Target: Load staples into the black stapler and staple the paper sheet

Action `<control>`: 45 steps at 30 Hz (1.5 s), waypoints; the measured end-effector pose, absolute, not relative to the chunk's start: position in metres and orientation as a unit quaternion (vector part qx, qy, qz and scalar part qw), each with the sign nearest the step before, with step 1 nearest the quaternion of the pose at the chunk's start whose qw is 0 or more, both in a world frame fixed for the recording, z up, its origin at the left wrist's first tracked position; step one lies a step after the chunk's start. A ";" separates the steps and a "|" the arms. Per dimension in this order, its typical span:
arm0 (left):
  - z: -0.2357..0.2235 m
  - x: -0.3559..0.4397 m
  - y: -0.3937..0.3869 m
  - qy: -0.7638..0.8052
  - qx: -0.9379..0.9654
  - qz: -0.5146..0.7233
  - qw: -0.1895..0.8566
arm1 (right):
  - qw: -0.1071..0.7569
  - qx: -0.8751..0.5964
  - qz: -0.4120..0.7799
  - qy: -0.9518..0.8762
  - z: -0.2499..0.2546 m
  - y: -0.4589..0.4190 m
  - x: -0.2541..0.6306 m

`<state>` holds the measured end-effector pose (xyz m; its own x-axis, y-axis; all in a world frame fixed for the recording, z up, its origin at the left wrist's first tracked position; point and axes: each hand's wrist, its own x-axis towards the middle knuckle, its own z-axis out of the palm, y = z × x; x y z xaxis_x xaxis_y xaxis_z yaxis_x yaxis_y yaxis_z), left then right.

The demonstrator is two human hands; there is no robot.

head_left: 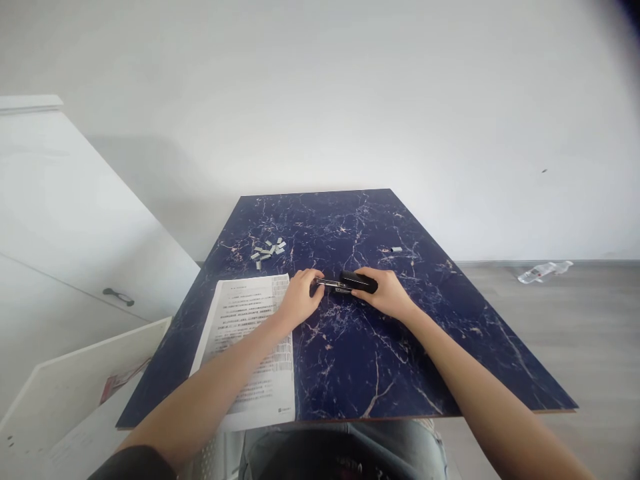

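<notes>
A black stapler [359,281] lies low over the middle of the dark blue marbled table [350,227], with metal parts showing between its two ends. My right hand [384,291] is closed round its black right end. My left hand [302,293] pinches the dark left end with thumb and fingers. Under my left forearm rests a printed sheet of paper [240,307], partly hidden by the arm. Beyond it lie several small grey staple strips [270,249], scattered in a loose group. One more short strip [396,249] sits apart, farther off than my right hand.
A white cabinet [70,220] with a black handle [119,297] stands left of the table, above an open white drawer [95,360]. Behind the table rises a white wall [320,100]. A clear plastic bottle [544,271] lies on the floor at the right.
</notes>
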<state>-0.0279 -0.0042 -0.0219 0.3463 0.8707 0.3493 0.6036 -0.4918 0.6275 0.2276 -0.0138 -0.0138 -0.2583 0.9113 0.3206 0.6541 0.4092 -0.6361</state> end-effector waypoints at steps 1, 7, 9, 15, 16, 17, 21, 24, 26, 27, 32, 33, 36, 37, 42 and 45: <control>-0.022 -0.028 -0.004 0.463 0.798 0.331 0.197 | 0.332 -0.508 0.192 -0.772 -0.013 -0.014 0.227; -0.023 -0.028 -0.004 0.452 0.803 0.337 0.192 | 0.325 -0.503 0.190 -0.778 -0.014 -0.015 0.228; -0.023 -0.028 -0.004 0.449 0.803 0.337 0.200 | 0.323 -0.501 0.184 -0.781 -0.016 -0.015 0.228; -0.022 -0.027 -0.004 0.431 0.801 0.360 0.208 | 0.312 -0.502 0.165 -0.789 -0.017 -0.016 0.226; -0.022 -0.027 -0.004 0.429 0.800 0.363 0.208 | 0.309 -0.502 0.166 -0.791 -0.017 -0.016 0.227; -0.022 -0.028 -0.005 0.428 0.801 0.364 0.207 | 0.308 -0.501 0.167 -0.792 -0.018 -0.015 0.227; -0.021 -0.028 -0.005 0.427 0.804 0.360 0.203 | 0.308 -0.497 0.166 -0.794 -0.019 -0.014 0.228; -0.021 -0.029 -0.005 0.429 0.802 0.359 0.208 | 0.306 -0.497 0.165 -0.795 -0.019 -0.014 0.228; -0.021 -0.029 -0.005 0.429 0.801 0.359 0.213 | 0.302 -0.498 0.164 -0.796 -0.018 -0.014 0.228; -0.021 -0.029 -0.005 0.429 0.800 0.359 0.215 | 0.301 -0.499 0.164 -0.796 -0.018 -0.015 0.228; -0.017 -0.028 -0.007 0.442 0.788 0.373 0.213 | 0.300 -0.501 0.165 -0.795 -0.019 -0.015 0.229; -0.013 -0.030 -0.007 0.448 0.781 0.383 0.206 | 0.299 -0.502 0.165 -0.795 -0.019 -0.015 0.229; 0.008 -0.043 -0.001 0.478 0.736 0.445 0.180 | 0.293 -0.506 0.166 -0.794 -0.019 -0.015 0.229; 0.018 -0.051 0.003 0.492 0.709 0.474 0.178 | 0.291 -0.505 0.168 -0.795 -0.019 -0.015 0.230; 0.055 -0.116 0.039 0.564 0.563 0.573 0.190 | 0.292 -0.504 0.165 -0.795 -0.019 -0.015 0.230; 0.044 -0.150 0.059 0.647 0.591 0.462 0.135 | 0.294 -0.505 0.163 -0.795 -0.020 -0.014 0.230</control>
